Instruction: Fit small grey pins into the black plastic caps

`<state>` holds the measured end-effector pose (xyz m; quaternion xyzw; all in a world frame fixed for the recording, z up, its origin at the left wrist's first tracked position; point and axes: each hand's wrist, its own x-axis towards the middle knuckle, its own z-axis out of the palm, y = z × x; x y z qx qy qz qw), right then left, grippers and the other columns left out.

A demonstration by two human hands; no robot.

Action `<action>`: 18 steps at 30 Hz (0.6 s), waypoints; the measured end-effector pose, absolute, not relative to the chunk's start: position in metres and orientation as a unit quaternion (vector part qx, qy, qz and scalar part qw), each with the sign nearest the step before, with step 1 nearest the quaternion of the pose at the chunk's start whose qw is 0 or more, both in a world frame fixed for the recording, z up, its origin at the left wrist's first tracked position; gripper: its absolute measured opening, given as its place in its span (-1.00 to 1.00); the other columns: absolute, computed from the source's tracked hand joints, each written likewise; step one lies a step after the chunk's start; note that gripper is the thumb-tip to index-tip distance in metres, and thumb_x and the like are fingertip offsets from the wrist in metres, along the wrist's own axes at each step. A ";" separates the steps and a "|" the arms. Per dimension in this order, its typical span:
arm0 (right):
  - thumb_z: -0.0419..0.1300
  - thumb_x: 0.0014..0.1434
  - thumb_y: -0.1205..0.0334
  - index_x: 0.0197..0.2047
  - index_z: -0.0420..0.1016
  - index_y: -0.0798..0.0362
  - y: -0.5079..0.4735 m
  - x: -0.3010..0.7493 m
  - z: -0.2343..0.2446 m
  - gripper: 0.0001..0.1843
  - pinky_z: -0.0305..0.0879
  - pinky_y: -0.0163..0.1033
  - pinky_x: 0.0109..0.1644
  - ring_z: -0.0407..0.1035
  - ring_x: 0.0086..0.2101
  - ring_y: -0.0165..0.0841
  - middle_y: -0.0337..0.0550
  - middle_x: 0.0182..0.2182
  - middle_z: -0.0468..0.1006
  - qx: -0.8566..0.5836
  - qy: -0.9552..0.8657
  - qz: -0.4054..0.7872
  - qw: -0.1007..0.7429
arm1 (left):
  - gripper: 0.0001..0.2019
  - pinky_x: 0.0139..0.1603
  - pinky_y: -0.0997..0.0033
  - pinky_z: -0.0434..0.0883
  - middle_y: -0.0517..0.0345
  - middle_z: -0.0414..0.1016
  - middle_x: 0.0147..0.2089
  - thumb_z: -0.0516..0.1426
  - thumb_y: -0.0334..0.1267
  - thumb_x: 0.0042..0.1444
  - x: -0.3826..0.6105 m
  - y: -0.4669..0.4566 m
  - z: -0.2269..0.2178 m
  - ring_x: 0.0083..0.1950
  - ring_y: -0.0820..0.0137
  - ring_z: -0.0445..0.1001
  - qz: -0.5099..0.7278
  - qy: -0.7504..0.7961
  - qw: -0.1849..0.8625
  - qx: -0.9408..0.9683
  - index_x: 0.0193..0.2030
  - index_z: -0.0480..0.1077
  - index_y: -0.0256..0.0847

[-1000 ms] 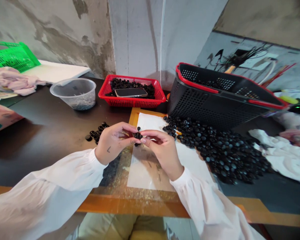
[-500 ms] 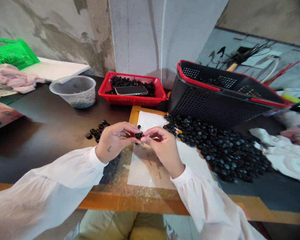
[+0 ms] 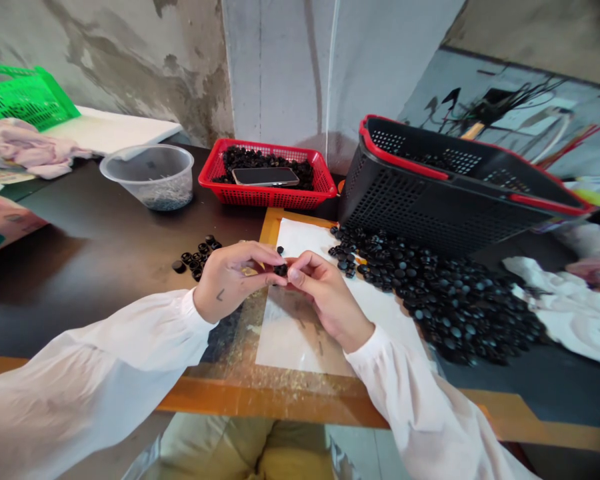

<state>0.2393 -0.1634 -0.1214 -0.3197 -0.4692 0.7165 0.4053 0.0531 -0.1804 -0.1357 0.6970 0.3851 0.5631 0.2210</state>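
Black plastic button (image 3: 281,270) between left hand (image 3: 227,281), right hand (image 3: 327,297)

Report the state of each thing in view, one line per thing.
Left hand: shut on a small black piece.
Right hand: pinching that piece from the other side.
Red basket: full of black pieces, smartphone on top.
Smartphone: lying flat, screen dark.
Black basket with red rim: tilted, some pieces inside.
Clear plastic tub: grey bits at the bottom.
Black pieces heap: loose, spread on the table.
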 end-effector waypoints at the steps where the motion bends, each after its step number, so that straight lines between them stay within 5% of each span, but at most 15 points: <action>1: 0.51 -0.05 0.05 -0.41 0.46 -0.02 -0.164 0.239 -0.121 -0.67 0.43 -0.28 -0.12 0.45 -0.34 -0.44 -0.34 -0.38 0.55 -0.310 -0.460 0.730 0.399 | -0.81 -0.11 0.33 0.60 0.03 0.64 -0.18 0.41 -0.18 0.03 0.053 -0.180 -0.135 -0.11 0.28 0.62 0.560 0.389 0.201 0.703 -0.24 0.61 -0.18; 7: 0.49 0.02 0.05 -0.08 0.64 -0.06 -0.166 0.235 -0.125 -0.62 0.46 -0.25 0.03 0.51 -0.27 -0.43 -0.27 -0.21 0.66 -0.256 -0.431 0.778 0.380 | -0.84 -0.27 0.45 0.55 0.09 0.54 -0.16 0.40 -0.18 0.04 0.052 -0.179 -0.130 -0.26 0.44 0.54 0.566 0.390 0.122 0.716 -0.24 0.66 -0.13; 18: 0.59 -0.13 0.18 -0.21 0.71 -0.04 -0.174 0.230 -0.134 -0.64 0.47 -0.41 -0.08 0.50 -0.34 -0.51 -0.33 -0.32 0.68 -0.260 -0.295 0.830 0.397 | -0.67 -0.14 0.36 0.67 0.07 0.58 -0.04 0.36 -0.42 0.10 0.061 -0.191 -0.144 -0.10 0.33 0.63 0.610 0.324 0.109 0.715 -0.01 0.62 0.01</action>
